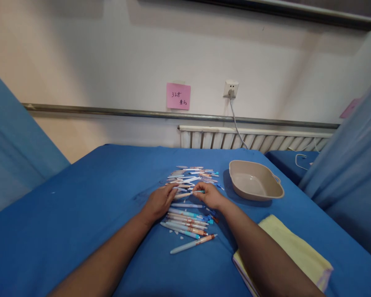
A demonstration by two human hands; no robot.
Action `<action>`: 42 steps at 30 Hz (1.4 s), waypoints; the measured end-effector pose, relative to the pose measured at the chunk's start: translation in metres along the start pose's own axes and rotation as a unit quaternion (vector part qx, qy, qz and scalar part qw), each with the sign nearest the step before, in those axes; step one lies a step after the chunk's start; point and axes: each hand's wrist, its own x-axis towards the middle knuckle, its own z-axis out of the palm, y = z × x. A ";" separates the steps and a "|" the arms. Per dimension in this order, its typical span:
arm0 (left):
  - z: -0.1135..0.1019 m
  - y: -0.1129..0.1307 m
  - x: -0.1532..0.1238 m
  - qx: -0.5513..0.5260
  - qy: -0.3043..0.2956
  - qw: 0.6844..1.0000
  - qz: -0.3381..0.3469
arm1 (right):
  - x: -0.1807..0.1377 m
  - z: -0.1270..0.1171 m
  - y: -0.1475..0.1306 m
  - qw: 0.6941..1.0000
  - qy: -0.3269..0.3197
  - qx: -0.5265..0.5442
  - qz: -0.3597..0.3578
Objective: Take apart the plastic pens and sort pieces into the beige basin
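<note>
Pens (185,228), many of them in pale blue, white, peach and teal, lie roughly side by side in a long column down the middle of a blue-covered table (89,185), seen in the head view from above a person's two bare forearms. Most point left to right; the nearest, a pale blue and orange pen (193,244), lies tilted, slightly apart from the others. Thin white strips (188,180) cross one another over the far part of the column, and small white scraps (181,237) lie by the near pens.

The left hand (160,202) rests at the left ends of the pens, its fingers curled inward; whether it grips one cannot be told. The right hand (208,195) comes in from the other side, thumb and fingertips drawn together on the right end of a slim pale pen (182,196) between the hands.

To the right of the pens sits a beige basin (250,170). Nearer, a folded yellow cloth (293,249) lies partly behind the right forearm. Beyond the table, a pink note (178,96) with handwriting and a socket (231,88) with a plugged-in cord are on the wall, above a radiator (216,139).
</note>
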 end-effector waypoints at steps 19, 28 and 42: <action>-0.012 -0.015 0.003 0.150 -0.008 0.987 0.051 | 0.000 -0.026 0.011 0.971 0.045 -0.231 0.036; -0.009 -0.003 0.000 0.063 0.001 0.996 0.067 | -0.007 -0.004 -0.020 0.945 -0.010 -0.322 -0.063; -0.006 -0.015 0.000 0.056 0.029 0.997 0.037 | -0.012 -0.005 -0.032 0.928 -0.017 -0.371 -0.039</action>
